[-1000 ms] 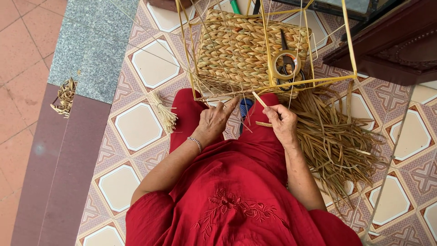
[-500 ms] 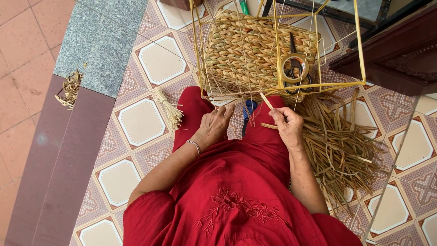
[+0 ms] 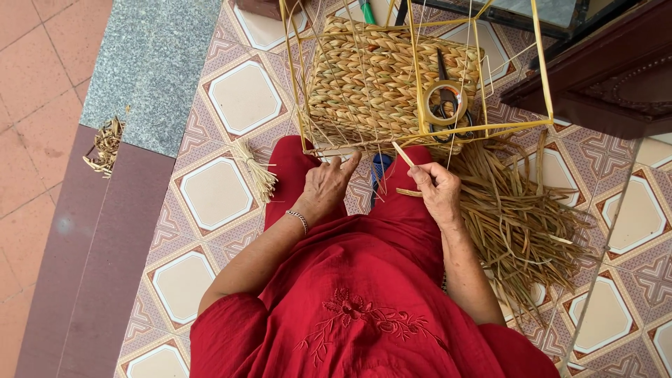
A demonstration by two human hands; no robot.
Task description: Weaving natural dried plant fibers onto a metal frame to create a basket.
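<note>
Half-woven basket (image 3: 392,84) propped against knees for reach; left hand (image 3: 327,187) fingers loosely spread at its near edge, steadying; right hand (image 3: 435,187) beside it, fingers pinching straw strand (image 3: 404,155) ready.

A home's tiled porch serves as a weaving spot: patterned floor tiles (image 3: 231,98), dark wooden furniture (image 3: 602,63) upper right, loose straw (image 3: 518,210) at right.
</note>
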